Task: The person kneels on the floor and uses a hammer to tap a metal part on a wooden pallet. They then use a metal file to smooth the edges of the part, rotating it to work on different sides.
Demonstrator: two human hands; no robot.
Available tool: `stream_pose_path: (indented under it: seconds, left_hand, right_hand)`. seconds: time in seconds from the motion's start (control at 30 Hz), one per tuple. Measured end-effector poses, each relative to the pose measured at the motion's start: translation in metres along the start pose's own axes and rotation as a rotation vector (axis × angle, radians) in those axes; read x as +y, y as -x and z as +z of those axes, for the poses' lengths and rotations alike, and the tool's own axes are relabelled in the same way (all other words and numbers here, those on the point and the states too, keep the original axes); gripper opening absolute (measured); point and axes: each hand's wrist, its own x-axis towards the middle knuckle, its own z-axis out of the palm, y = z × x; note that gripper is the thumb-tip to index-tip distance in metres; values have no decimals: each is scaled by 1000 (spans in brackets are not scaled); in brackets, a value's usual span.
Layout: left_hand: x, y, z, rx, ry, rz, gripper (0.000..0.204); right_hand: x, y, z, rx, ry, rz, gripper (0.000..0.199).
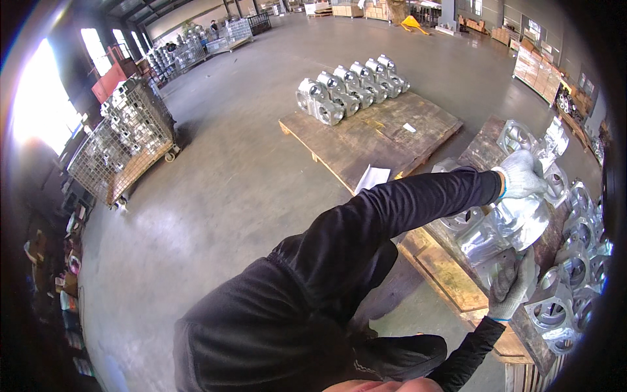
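Observation:
Over a wooden pallet stack at the right, both of my gloved hands are on a shiny silver metal casting [491, 230] with rounded, hollow ends. My left hand [522, 175] in a whitish knit glove is closed over its far end, next to other castings. At its near end my right hand [513, 282], in a glove with a grey palm, is curled against the metal; its fingertips are partly hidden. Another casting [514, 137] with a round opening rests just beyond my left hand. Whether the held casting touches the wood beneath, I cannot tell.
Several similar castings [568, 274] crowd the right edge. A low wooden platform [385, 140] ahead carries rows of castings [349, 88] and a white sheet [372, 178] at its near corner. At left stands a wheeled wire cage [124, 147] full of metal parts.

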Motion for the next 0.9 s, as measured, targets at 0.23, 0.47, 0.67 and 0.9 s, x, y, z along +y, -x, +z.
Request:
stream_pose_path:
  seconds: [0.23, 0.47, 0.67, 0.9]
  left_hand:
    - [2, -3, -5, -53, -64, 9, 32]
    - [-2, 1, -3, -226, 282, 56, 19]
    - [7, 0, 0, -174, 167, -56, 16]
    - [-5, -3, -1, -188, 237, -62, 15]
  right_hand:
    - [-15, -6, -16, -76, 93, -114, 58]
    - [-54, 3, -17, 2, 9, 152, 31]
    - [-62, -7, -30, -93, 31, 172, 43]
    - [-68, -19, -26, -125, 205, 1, 52]
